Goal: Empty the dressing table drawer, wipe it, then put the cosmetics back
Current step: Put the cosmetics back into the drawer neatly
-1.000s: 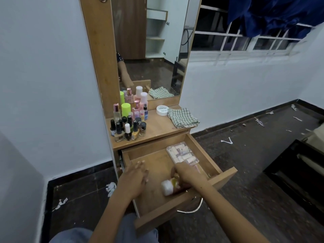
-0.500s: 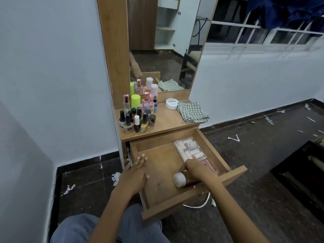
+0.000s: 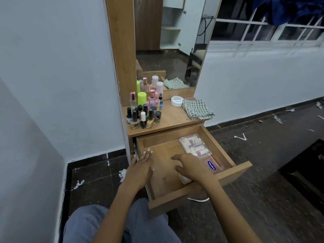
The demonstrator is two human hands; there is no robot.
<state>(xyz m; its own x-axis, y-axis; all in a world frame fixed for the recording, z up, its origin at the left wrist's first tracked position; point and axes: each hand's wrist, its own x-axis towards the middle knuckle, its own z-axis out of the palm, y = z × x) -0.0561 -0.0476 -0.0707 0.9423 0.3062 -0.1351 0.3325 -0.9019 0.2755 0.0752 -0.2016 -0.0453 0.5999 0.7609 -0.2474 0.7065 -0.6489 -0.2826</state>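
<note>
The wooden drawer point(image 3: 235, 172) of the dressing table is pulled out. At its right side lies a clear box of small tubes point(image 3: 194, 145), and in front of that a pink Vaseline pack point(image 3: 212, 166). A white-capped bottle point(image 3: 185, 180) lies on its side near the drawer front, mostly hidden under my right hand point(image 3: 192, 167), whose fingers stretch out over it. My left hand point(image 3: 142, 171) rests flat on the drawer floor by the left wall.
Several nail polish and perfume bottles point(image 3: 145, 111) crowd the left of the tabletop. A white jar point(image 3: 177, 101) and a folded checked cloth point(image 3: 197, 109) sit to their right. The mirror point(image 3: 168, 41) stands behind. Paper scraps litter the dark floor.
My right hand has laid the white-capped bottle down near the drawer front and its fingers have straightened. My left hand stays flat in the drawer. The camera has shifted.
</note>
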